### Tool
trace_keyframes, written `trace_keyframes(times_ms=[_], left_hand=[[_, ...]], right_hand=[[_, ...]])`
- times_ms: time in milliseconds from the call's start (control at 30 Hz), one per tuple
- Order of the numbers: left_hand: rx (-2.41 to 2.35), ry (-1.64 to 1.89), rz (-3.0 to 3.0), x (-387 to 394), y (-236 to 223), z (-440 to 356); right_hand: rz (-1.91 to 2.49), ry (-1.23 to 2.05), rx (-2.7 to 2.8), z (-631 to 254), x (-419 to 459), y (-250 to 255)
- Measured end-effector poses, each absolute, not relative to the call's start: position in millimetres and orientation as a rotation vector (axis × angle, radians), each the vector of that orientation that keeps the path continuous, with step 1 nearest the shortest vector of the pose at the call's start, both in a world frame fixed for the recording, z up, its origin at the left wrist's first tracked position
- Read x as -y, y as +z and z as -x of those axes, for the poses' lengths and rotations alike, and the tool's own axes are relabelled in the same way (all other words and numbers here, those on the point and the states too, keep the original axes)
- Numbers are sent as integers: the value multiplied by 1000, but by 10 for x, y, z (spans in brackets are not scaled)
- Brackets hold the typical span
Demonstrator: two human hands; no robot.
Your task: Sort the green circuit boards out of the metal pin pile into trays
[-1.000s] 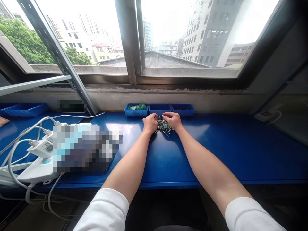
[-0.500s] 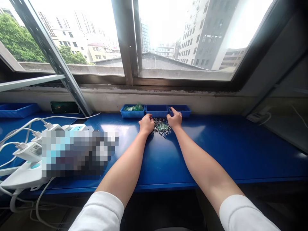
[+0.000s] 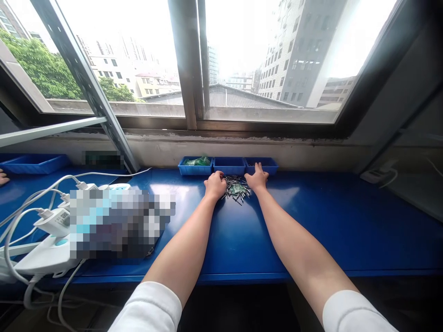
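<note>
A small pile of green parts with metal pins [image 3: 236, 188] lies on the blue table [image 3: 311, 221] near the window wall. My left hand [image 3: 215, 184] rests curled at the pile's left edge; what its fingers hold is hidden. My right hand [image 3: 257, 177] is to the right of the pile, fingers stretched forward over the rim of the right-hand blue tray [image 3: 263, 164]. Behind the pile stand a middle blue tray [image 3: 229, 165] and a left blue tray [image 3: 195, 165] holding green parts.
White power strips and cables [image 3: 44, 221] with a blurred object [image 3: 121, 221] lie at the left. Another blue tray [image 3: 32, 163] sits far left, with another person's hand [image 3: 3, 177] at the frame edge. A white device [image 3: 379, 173] lies on the right ledge.
My right hand left the pile and reached forward to the right-hand tray, its fingers opening. My left hand stayed at the pile's left edge.
</note>
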State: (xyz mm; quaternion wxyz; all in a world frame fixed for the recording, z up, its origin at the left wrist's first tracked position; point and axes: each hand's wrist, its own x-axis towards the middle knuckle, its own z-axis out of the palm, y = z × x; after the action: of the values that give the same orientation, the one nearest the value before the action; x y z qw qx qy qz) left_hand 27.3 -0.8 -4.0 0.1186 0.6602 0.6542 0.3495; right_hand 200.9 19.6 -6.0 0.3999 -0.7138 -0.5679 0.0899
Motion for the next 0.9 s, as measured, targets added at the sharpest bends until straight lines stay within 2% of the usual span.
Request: trace_keyframes(times_ms=[167,367,567,733,900], left_hand=[[-1963,941,-1996,3,-59,-291],[-1938,821,-2182,44,-70,-323],[-1919,737,-2222,67,-64,-321],[-1933,726,-2197,53,-65,-321],[-1931,730,-2209,46,-64,-321]], right_hand=[[1773,226,1393,-1986,-182,-65],[1700,77,1331,-1931,-137,-51],[1870,145,1469,-1960,-135,-45],[1981,138,1315,-1985,-150,-43],[1779,93,1342,-1944,-146,-65]])
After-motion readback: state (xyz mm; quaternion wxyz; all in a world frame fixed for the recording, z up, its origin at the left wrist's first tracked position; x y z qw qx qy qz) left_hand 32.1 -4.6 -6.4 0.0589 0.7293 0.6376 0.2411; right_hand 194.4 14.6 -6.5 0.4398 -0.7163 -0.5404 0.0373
